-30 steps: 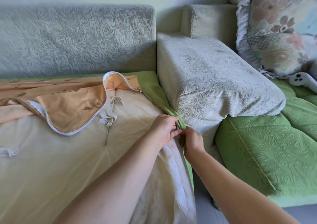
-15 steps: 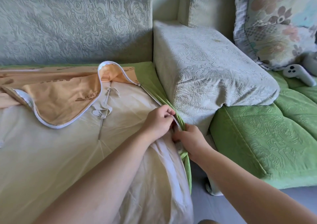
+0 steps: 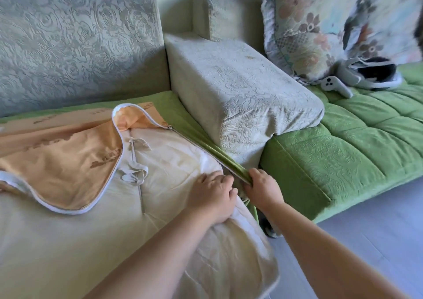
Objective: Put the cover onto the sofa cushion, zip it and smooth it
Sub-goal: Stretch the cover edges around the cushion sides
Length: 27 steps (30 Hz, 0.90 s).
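A large cream sofa cushion lies across the seat, bare on top. Its cover is green outside and orange inside; an orange flap with a white zip edge is folded back over the far left part. A zip line runs from the slider down the cushion's right edge. My left hand presses flat on the cream cushion by that edge. My right hand pinches the green cover's edge right beside it. White ties lie on the cushion.
A grey-white embossed cushion block sits just right of the work. Beyond it is a green quilted seat, a floral pillow, a white controller and a headset. The grey backrest stands behind. Pale floor lies at the lower right.
My left hand has let go of the zip edge and now lies flat on the cushion. My right hand still holds the green edge. The view has shifted left.
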Each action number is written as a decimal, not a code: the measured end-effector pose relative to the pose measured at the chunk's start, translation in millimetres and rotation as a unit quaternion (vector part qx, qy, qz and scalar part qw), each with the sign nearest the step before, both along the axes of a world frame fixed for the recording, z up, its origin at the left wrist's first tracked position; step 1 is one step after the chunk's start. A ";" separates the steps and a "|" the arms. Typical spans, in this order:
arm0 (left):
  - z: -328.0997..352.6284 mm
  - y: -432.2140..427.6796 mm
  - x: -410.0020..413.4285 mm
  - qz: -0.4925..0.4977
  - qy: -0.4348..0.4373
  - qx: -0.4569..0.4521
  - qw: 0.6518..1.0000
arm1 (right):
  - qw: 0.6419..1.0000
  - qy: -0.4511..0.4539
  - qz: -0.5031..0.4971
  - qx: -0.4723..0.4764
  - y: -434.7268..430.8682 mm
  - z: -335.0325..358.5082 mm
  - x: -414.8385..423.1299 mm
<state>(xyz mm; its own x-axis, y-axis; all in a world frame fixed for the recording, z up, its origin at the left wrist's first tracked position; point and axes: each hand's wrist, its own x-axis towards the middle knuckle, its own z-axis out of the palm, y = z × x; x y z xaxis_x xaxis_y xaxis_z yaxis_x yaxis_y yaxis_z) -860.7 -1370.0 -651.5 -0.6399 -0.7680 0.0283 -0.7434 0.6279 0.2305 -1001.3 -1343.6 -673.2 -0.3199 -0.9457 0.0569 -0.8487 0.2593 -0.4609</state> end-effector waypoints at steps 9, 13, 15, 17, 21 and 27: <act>1.6 -8.4 21.3 -0.038 0.013 -0.015 0.999 | 0.956 -0.183 -0.228 0.036 -2.6 8.8 34.5; -9.3 -9.2 18.5 -0.044 0.019 -0.014 0.999 | 0.913 -0.323 -0.239 0.072 3.6 4.2 36.1; -15.1 -9.4 14.6 -0.041 0.011 -0.012 0.999 | 0.907 -0.347 -0.226 0.078 6.3 -1.3 33.8; -18.6 -8.0 12.3 -0.032 0.012 -0.015 0.999 | 0.898 -0.381 -0.210 0.065 10.0 -6.9 31.7; -13.8 -8.2 11.1 -0.021 -0.003 -0.007 1.000 | 0.875 -0.449 -0.176 0.037 19.0 -7.7 27.1; 2.8 56.7 12.7 0.056 -0.053 0.017 0.997 | 0.859 -0.505 -0.084 0.017 40.0 -14.2 15.1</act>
<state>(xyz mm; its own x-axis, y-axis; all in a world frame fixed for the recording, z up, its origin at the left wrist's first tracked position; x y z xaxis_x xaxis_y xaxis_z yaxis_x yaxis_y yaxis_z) -848.0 -1313.3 -648.7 -0.5473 -0.8346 -0.0625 -0.8301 0.5318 0.1678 -986.2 -1303.6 -687.5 -0.3219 -0.8774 -0.3558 0.0304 0.3660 -0.9301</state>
